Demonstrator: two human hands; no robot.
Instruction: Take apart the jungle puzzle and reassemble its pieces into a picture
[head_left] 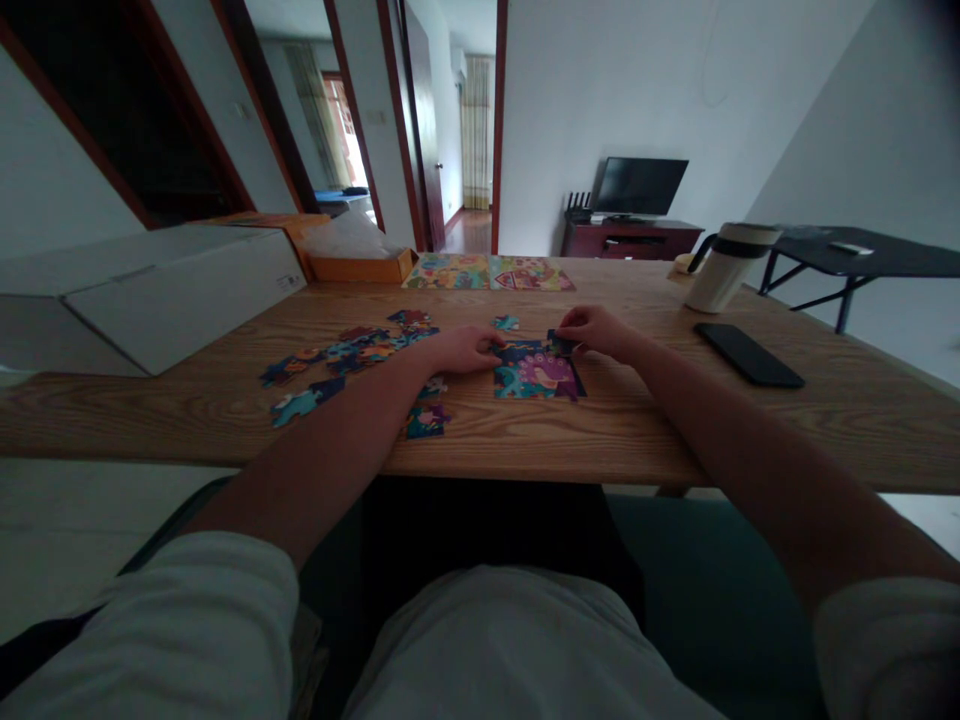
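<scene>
The right hand (pixel 596 333) pinches a dark jigsaw piece (pixel 558 344) at the purple-and-teal puzzle (pixel 540 375), the left hand (pixel 466 350) beside it, grip unclear.

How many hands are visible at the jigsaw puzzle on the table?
2: the left hand at the upper-left corner of the joined section, the right hand touching a dark piece at its upper right. No other hand shows.

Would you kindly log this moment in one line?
left hand: at joined section; right hand: touching dark piece; loose pieces: mostly left
</scene>
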